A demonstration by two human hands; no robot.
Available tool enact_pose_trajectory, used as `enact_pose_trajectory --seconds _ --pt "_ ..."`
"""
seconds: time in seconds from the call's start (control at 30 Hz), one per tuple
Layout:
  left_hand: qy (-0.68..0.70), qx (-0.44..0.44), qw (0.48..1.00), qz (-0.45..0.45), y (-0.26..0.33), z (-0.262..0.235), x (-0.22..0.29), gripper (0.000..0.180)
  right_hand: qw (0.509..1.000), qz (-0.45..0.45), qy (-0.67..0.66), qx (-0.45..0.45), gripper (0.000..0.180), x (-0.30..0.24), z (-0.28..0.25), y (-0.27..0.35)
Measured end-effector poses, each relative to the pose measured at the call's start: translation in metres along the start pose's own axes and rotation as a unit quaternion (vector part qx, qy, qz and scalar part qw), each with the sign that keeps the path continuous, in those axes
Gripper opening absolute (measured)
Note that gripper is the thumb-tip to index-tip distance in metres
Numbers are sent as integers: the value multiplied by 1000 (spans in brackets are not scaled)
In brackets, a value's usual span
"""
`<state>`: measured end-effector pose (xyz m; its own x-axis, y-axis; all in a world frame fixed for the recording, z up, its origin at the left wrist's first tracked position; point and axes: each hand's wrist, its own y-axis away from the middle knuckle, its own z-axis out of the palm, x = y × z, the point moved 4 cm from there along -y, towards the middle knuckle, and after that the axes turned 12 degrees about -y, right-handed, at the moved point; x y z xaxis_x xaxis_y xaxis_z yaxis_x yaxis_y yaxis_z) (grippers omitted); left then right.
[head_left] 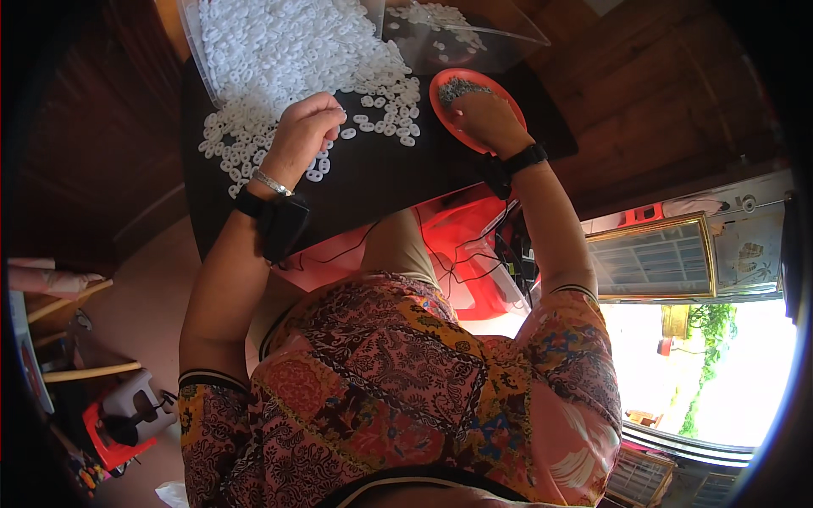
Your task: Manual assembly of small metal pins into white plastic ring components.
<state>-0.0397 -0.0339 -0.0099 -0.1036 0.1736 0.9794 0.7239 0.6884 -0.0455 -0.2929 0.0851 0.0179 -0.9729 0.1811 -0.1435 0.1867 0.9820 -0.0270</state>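
Observation:
My left hand is closed in a pinch above the dark table, with a bit of a small white plastic piece showing at its fingertips. Under and around it lie many loose white oval pieces, each with two holes. To the right, my right hand reaches down into an orange-red plate. Small grey metal-looking parts fill the plate's far side, by my fingers. The back of that hand hides most of its fingers, so whether it grips any part does not show.
A clear plastic bin heaped with white pieces stands at the far left of the dark table. Behind the plate is a clear panel. Black cables hang over a red plastic stool below the table edge.

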Motion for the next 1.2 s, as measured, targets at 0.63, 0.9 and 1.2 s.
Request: enact_pose_trajectory --seconds 0.63,0.9,1.2 --pt "0 -9 1000 -18 3 2 4 14 937 30 -325 123 17 38 -12 9" --pt "-5 -18 1000 -24 7 2 8 16 822 52 -558 102 19 41 -5 18" --pt "55 -15 998 0 18 9 21 15 674 62 -732 73 16 -32 -15 32"
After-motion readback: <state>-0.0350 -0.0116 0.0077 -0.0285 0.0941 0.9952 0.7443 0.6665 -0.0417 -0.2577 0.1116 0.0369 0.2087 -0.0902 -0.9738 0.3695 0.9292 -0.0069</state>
